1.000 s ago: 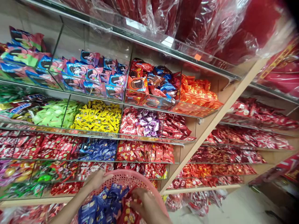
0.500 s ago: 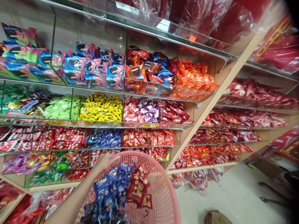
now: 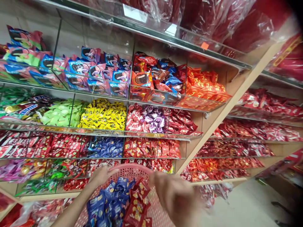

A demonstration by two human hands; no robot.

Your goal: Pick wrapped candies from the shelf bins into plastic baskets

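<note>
My left hand (image 3: 101,176) grips the far rim of a pink plastic basket (image 3: 132,170) held low in front of me. Inside the basket lie blue candy packets (image 3: 111,201) on the left and red candy packets (image 3: 138,201) beside them. My right hand (image 3: 176,197) is raised over the right side of the basket, blurred by motion; its fingers seem loosely spread and I see nothing in them. Straight ahead are shelf bins of blue candies (image 3: 106,147) and red candies (image 3: 146,148).
Glass-fronted shelves (image 3: 104,134) hold several bins of sweets: yellow (image 3: 104,115), green, purple-and-white, orange, and cookie packs above. A slanted wooden upright (image 3: 220,110) splits off more red candy shelves on the right. Pale floor shows at lower right.
My right hand, out of view half a second ago, has come up over the right of the basket. The view has shifted slightly downward. My left hand stays on the rim.
</note>
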